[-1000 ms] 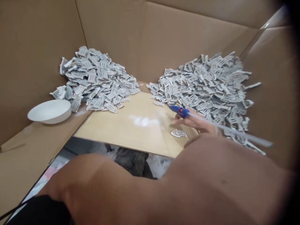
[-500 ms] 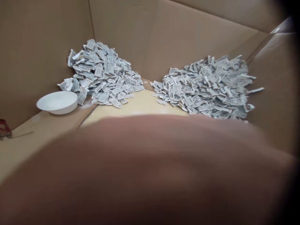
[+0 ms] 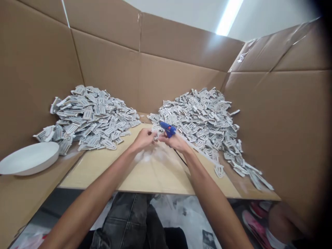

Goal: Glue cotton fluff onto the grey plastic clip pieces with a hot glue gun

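My right hand [image 3: 176, 141] is closed around a blue hot glue gun [image 3: 168, 129]. A long translucent glue stick [image 3: 195, 148] runs back from the gun along my forearm, and a black cord [image 3: 181, 157] hangs below it. Opposite, my left hand [image 3: 144, 139] pinches a small whitish slotted piece [image 3: 156, 134] between its fingertips. The right fingertips come up against this piece too, and its details are blurred. Similar grey-white slotted pieces lie in a left pile [image 3: 95, 116] and a right pile [image 3: 197, 114] beyond my hands.
A white bowl [image 3: 29, 159] stands at the left on the cardboard. Tall cardboard walls [image 3: 109, 65] enclose the back and sides of the yellowish work board [image 3: 98, 166]. One loose slotted piece [image 3: 219, 170] lies near the right front. Another person's leg and pink shoe [image 3: 255, 224] show below right.
A blurred, skin-coloured shape that covered the lower view is gone. The view has shifted and widened, and both my hands, the glue gun and the board's front edge now show.
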{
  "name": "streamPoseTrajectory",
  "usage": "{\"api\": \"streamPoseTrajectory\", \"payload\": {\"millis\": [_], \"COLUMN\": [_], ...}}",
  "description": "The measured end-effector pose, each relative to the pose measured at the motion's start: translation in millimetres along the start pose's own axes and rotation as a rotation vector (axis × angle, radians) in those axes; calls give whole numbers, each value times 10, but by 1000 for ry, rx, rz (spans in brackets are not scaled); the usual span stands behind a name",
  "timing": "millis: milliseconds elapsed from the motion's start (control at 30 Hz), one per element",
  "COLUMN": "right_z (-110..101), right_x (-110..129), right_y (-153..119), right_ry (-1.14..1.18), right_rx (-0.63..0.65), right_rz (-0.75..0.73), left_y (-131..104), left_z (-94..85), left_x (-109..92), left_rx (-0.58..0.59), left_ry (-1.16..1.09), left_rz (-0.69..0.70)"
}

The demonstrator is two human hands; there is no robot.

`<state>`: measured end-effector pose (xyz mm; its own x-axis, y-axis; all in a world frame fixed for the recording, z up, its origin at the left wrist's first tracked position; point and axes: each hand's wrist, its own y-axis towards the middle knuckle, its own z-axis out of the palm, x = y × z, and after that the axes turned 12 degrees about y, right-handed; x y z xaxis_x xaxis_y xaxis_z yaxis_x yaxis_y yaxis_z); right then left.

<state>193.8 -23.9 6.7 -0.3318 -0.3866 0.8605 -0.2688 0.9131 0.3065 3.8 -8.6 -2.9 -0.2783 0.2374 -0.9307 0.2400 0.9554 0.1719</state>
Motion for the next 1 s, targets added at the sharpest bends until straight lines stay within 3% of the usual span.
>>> {"api": "streamPoseTrajectory", "payload": {"millis": [67, 133, 200, 267, 500, 767, 1000], "right_z": [36, 43, 52, 70, 49, 67, 72], "right_x": [-102, -179, -220, -233, -212, -84, -50], "right_y": [-7, -43, -87, -120, -126, -118, -119], "right_ry": [-10, -52, -83, -95, -17, 128, 91], "right_rx": [20, 118, 241, 269, 59, -149, -197], "right_rz": [8, -1, -1, 23, 33, 72, 64], "left_y": [56, 88, 98, 86, -1, -87, -87], "left_z": [-15, -63, -113, -140, -43, 43, 39], "left_x": [156, 224, 232, 217, 216, 231, 238], "left_rx": [-114, -180, -195, -191, -102, 94, -17], "left_ry": [-68, -152, -230, -276, -342, -285, -184], "left_rz": [-69, -127, -176, -207, -265, -154, -61]}}
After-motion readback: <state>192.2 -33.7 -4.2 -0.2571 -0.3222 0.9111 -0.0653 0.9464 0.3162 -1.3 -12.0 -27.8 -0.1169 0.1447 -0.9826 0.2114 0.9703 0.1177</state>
